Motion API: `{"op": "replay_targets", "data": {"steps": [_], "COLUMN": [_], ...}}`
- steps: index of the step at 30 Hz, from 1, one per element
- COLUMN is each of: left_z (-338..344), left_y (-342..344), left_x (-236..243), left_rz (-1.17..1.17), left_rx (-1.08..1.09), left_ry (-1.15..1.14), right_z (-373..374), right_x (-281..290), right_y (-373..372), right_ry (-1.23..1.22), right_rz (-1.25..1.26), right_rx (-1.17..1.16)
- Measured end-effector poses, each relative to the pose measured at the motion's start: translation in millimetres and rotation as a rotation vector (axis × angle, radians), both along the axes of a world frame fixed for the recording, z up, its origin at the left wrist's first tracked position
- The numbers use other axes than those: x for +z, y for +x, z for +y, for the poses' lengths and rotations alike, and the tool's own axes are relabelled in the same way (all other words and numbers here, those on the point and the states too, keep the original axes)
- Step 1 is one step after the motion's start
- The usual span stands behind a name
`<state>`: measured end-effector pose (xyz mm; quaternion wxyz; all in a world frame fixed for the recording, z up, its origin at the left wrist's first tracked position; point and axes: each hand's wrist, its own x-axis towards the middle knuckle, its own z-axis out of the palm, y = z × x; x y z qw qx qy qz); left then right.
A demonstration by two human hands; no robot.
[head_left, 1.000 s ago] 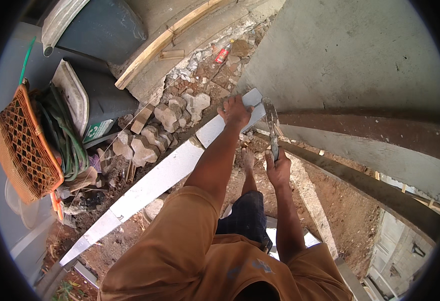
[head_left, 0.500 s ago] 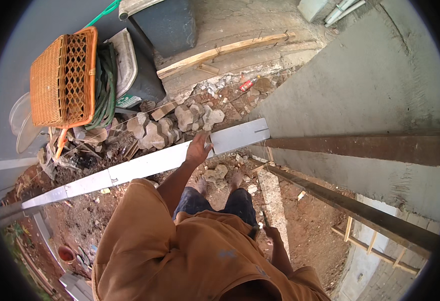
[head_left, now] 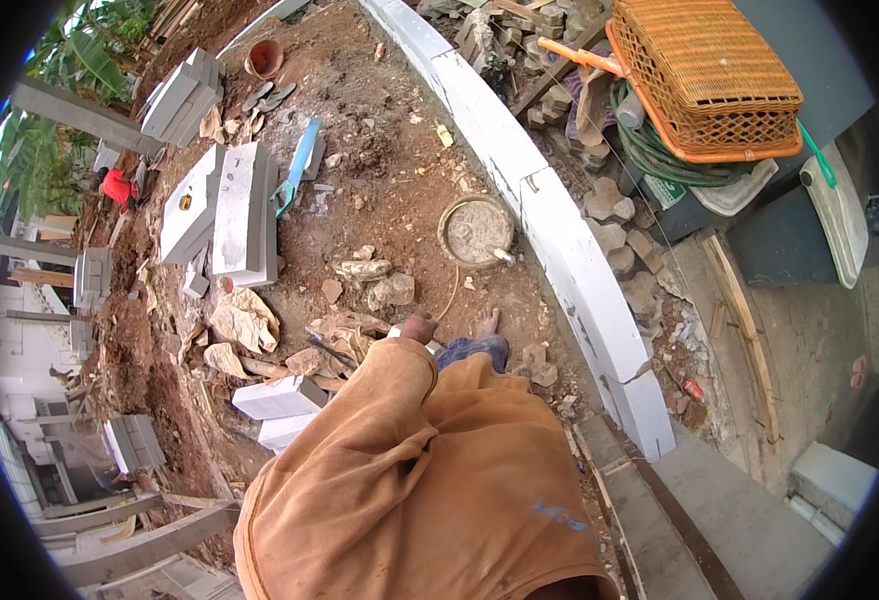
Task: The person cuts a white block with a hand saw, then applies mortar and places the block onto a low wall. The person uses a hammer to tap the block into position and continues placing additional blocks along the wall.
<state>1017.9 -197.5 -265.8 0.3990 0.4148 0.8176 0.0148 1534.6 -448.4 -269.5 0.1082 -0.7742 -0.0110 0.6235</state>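
My left hand (head_left: 418, 327) is low in front of my body, past the end of the orange-brown sleeve. It is small and foreshortened, so its fingers do not show clearly. Close by are my bare foot (head_left: 489, 322) and some rubble stones (head_left: 391, 290). A round bucket (head_left: 442, 238) with grey, wet-looking contents stands on the soil beyond the foot, its thin handle hanging down. Along the right of it curves a low wall of white blocks (head_left: 569, 235). My right hand is out of sight.
Stacked pale blocks (head_left: 244, 215) stand left on red soil, beside a blue flat tool (head_left: 305, 150) with a green handle. Crumpled paper sacks (head_left: 244, 320) and more blocks (head_left: 281, 397) lie nearer. Beyond the wall are broken pavers (head_left: 609, 240) and a wicker basket (head_left: 704, 60).
My view has swung left, toward the soil and stacked blocks. My left hand has come off the white block wall and down near my foot. My right hand has gone out of view.
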Motion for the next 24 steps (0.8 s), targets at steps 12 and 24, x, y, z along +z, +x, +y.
{"op": "replay_targets", "data": {"steps": [12, 24], "left_z": [-22.9, -28.0], "left_y": [-92.3, -167.1], "left_x": [-46.9, -4.1], "left_rz": [-0.095, -0.111], "left_rx": [0.141, 0.756], "left_ry": [-0.004, 0.478], "right_z": [270.1, 443.1], "right_x": [35.1, 29.3], "right_y": [-141.7, -241.3], "right_ry": [0.079, 0.076], "right_rz": [0.03, 0.05], "right_rx": [0.644, 1.121]}}
